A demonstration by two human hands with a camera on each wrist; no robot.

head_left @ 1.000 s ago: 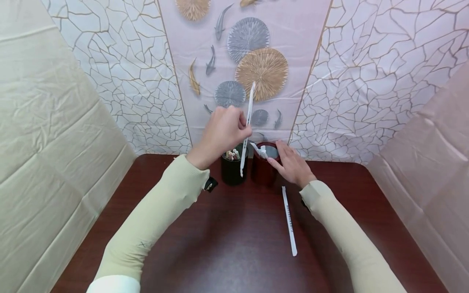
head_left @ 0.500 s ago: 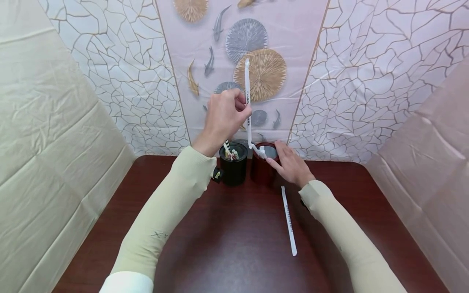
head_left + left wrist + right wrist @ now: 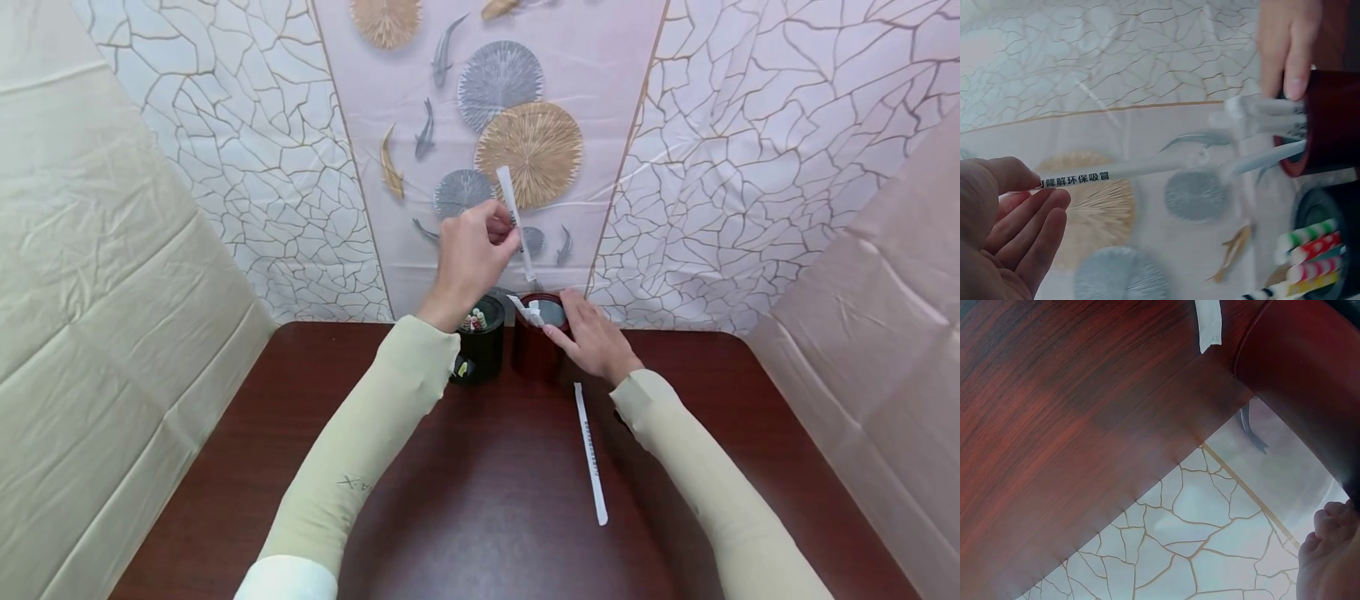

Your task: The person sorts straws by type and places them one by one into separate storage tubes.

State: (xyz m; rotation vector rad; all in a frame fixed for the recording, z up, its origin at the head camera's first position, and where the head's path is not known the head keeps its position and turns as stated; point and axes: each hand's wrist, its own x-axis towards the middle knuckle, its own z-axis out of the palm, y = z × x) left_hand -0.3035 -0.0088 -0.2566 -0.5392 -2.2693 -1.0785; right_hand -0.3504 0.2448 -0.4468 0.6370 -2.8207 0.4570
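My left hand [image 3: 476,258] pinches a white paper-wrapped straw [image 3: 512,200] between thumb and fingers, above and just behind the dark red cup [image 3: 534,354]. Dark printed characters run along the wrapper in the left wrist view, where the straw [image 3: 1141,167] points toward the cup's mouth, its lower end apart from it. White wrapped straws [image 3: 1266,115] stick out of that cup. My right hand [image 3: 596,337] holds the cup from its right side, thumb at the near side and fingers by the rim. Another wrapped straw [image 3: 589,454] lies on the table.
Left of the red cup stands a black cup [image 3: 483,350] with several striped straws [image 3: 1313,250], partly hidden by my left wrist. Both stand near the back edge of the dark wooden table [image 3: 420,517]. Patterned cloth [image 3: 255,150] hangs behind, and pale cloth walls [image 3: 112,275] flank the sides.
My left hand rose with the straw, then came down a little and moved right, bringing the straw's lower end over the red cup's back. My right hand stays on the cup.
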